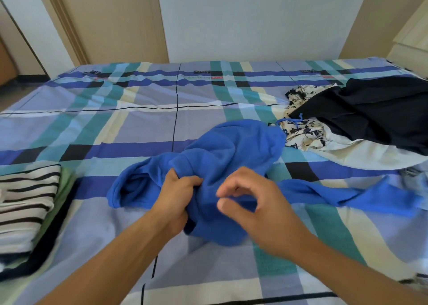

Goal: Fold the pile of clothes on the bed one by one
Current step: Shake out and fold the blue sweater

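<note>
- Our blue fleece top (222, 151) lies crumpled in the middle of the bed (129, 124), just beside the unfolded pile (370, 112) at right.
- Small labels (216, 77) along the bed's far edge are too small to read.
- Our left hand (178, 191) has its grip closed on a bunch of the blue cloth.
- Our right hand (257, 209) curls over the top, blurred; we cannot tell whether its grip pinches anything.

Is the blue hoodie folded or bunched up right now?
Not folded: the blue hoodie lies crumpled on the bed, one sleeve trailing right, the left hand gripping a bunch of its fabric.
</note>
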`<move>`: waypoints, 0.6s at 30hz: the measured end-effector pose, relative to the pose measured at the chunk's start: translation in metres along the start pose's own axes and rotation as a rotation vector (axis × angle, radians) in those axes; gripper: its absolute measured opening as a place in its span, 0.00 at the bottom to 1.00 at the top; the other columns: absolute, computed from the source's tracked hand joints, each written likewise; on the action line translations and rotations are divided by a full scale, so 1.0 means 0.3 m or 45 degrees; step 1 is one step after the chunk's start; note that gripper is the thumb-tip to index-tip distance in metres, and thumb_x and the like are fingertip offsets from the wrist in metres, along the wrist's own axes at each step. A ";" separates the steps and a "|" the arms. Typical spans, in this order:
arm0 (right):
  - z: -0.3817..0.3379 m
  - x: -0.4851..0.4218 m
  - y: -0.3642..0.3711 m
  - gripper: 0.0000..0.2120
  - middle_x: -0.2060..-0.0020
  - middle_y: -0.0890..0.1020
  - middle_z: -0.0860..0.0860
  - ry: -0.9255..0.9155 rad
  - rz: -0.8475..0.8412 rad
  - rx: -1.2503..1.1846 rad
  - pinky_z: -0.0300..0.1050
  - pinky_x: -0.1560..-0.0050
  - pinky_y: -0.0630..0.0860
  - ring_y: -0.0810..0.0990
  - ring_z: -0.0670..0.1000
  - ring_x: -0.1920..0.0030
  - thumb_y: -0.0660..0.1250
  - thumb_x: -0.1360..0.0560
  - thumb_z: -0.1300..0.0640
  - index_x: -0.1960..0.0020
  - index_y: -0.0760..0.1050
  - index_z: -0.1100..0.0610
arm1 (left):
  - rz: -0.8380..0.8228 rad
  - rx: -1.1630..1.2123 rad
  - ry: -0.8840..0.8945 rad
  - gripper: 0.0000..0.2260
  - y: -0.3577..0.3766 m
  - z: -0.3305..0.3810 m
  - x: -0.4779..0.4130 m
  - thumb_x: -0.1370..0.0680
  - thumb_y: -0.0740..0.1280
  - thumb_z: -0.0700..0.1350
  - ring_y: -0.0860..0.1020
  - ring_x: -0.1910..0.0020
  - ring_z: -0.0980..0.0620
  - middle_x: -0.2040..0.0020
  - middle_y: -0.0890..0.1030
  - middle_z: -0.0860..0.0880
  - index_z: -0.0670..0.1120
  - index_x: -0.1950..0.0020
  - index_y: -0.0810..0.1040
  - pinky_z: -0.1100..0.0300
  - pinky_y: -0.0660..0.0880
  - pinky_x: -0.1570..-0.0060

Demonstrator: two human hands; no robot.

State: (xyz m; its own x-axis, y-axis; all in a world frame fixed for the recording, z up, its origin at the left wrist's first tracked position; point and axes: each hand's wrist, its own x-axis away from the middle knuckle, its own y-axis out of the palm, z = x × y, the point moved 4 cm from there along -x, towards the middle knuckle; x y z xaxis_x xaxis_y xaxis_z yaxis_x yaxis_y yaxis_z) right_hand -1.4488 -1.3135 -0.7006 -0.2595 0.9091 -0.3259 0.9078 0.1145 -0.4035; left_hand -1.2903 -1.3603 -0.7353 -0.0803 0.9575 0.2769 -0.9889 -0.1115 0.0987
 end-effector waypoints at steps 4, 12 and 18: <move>0.003 -0.051 -0.115 0.27 0.41 0.74 0.46 -0.183 0.172 0.303 0.37 0.39 0.70 0.75 0.46 0.37 0.65 0.31 0.72 0.37 0.74 0.51 | -0.476 -0.377 0.265 0.05 0.057 0.076 0.058 0.31 0.64 0.34 0.75 0.66 0.56 0.68 0.77 0.50 0.43 0.64 0.76 0.66 0.72 0.66; 0.074 -0.018 0.023 0.31 0.19 0.53 0.43 -0.430 -0.847 0.702 0.61 0.22 0.51 0.41 0.46 0.20 0.64 0.28 0.69 0.28 0.71 0.49 | -1.382 -1.308 0.213 0.11 0.113 -0.002 0.209 0.27 0.72 0.46 0.69 0.71 0.57 0.71 0.72 0.54 0.45 0.66 0.75 0.61 0.68 0.66; 0.173 -0.065 -0.026 0.11 0.33 0.75 0.43 -0.232 -0.860 0.679 0.49 0.30 0.65 0.68 0.45 0.29 0.63 0.27 0.57 0.51 0.83 0.57 | -1.307 -1.091 0.280 0.07 0.074 0.095 0.194 0.26 0.75 0.39 0.78 0.62 0.54 0.61 0.81 0.48 0.37 0.53 0.82 0.58 0.75 0.58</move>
State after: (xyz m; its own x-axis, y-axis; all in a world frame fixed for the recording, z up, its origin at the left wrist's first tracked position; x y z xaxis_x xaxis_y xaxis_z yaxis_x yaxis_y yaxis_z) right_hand -1.4680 -1.3528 -0.7354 -0.7755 0.6311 0.0139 0.2779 0.3610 -0.8902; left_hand -1.3133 -1.3144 -0.6898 0.7964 0.5392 0.2739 -0.3745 0.7953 -0.4768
